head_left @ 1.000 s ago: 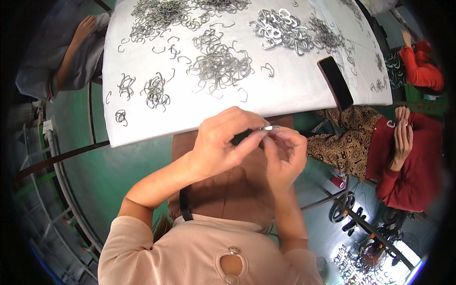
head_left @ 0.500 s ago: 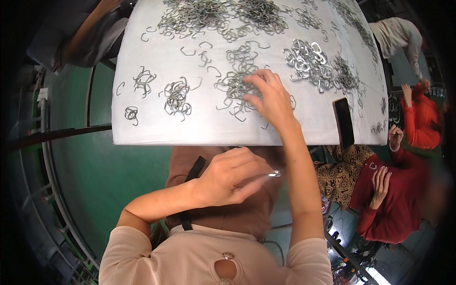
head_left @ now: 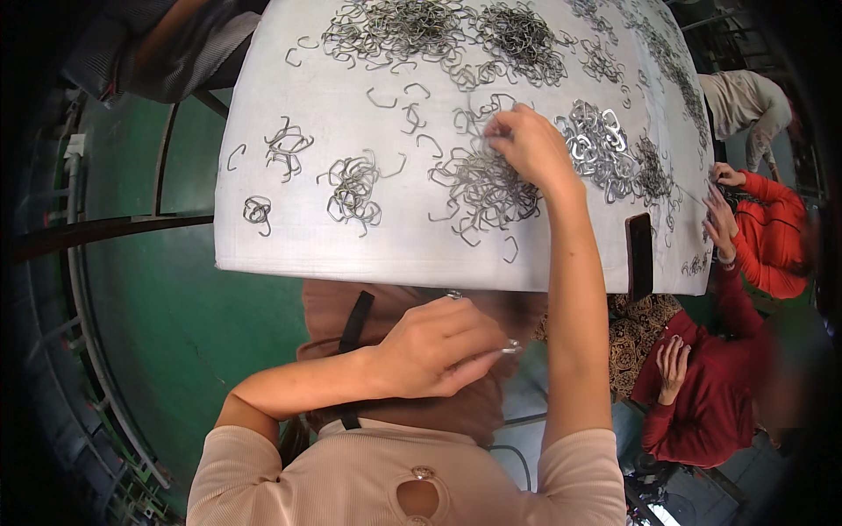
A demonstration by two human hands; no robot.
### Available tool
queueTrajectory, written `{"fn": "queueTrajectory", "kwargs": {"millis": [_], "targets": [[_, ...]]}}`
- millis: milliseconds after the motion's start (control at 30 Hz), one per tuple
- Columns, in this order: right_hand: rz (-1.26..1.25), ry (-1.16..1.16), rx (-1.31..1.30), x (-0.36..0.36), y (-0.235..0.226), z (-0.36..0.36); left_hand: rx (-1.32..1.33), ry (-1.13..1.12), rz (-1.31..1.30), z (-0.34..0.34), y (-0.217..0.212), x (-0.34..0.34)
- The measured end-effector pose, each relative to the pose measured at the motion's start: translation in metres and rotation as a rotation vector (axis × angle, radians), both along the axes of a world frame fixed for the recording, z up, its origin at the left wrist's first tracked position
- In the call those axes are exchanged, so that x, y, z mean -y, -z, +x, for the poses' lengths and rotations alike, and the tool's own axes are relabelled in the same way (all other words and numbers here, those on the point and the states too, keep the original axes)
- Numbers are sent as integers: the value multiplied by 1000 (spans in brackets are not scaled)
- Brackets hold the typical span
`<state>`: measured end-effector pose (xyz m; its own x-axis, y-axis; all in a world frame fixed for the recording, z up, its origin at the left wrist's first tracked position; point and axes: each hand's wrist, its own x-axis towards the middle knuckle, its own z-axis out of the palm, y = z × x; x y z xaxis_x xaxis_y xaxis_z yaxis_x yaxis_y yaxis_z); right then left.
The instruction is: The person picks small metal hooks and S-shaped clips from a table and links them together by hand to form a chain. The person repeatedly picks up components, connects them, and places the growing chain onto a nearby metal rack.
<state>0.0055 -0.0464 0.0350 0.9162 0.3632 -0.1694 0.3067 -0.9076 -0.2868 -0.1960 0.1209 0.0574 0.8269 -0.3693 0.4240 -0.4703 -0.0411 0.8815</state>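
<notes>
My left hand point(head_left: 437, 349) is closed in front of the table edge, above my lap. A small shiny metal piece point(head_left: 511, 347) sticks out between its thumb and fingers; its full shape is hidden. Over the table, my right hand point(head_left: 537, 151) has its fingers curled together at the far side of a loose pile of bent wire hooks point(head_left: 482, 188). Blur hides whether a hook is between those fingertips. Just right of that hand lies a heap of brighter, thicker metal links point(head_left: 598, 145).
Smaller hook clusters point(head_left: 353, 195) lie to the left, and big wire heaps point(head_left: 395, 31) at the back. A black phone point(head_left: 640, 254) rests by the front right edge of the white table point(head_left: 368, 263). Two people in red point(head_left: 702, 394) sit along the right side.
My right hand has moved away from me, off the middle of the hook pile to its far side, its fingers drawn closer together. My left hand stays closed on the shiny piece.
</notes>
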Motion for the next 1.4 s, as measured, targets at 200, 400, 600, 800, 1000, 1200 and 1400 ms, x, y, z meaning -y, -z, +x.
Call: {"fn": "queueTrajectory", "kwargs": {"millis": [200, 400, 600, 800, 1000, 1200, 1400], "targets": [[32, 108, -23, 14, -3, 7, -11, 15, 5, 1, 5, -4], [103, 245, 188, 14, 11, 24, -8, 34, -4, 4, 4, 0], [72, 328, 223, 28, 15, 27, -15, 65, 7, 8, 0, -2], [120, 250, 108, 38, 14, 20, 2, 70, -14, 6, 4, 2], [143, 115, 1, 32, 10, -20, 8, 86, -4, 3, 8, 3], [114, 105, 131, 26, 7, -35, 20, 88, -7, -1, 9, 5], [145, 27, 84, 11, 9, -39, 27, 71, -7, -4, 8, 9]]}}
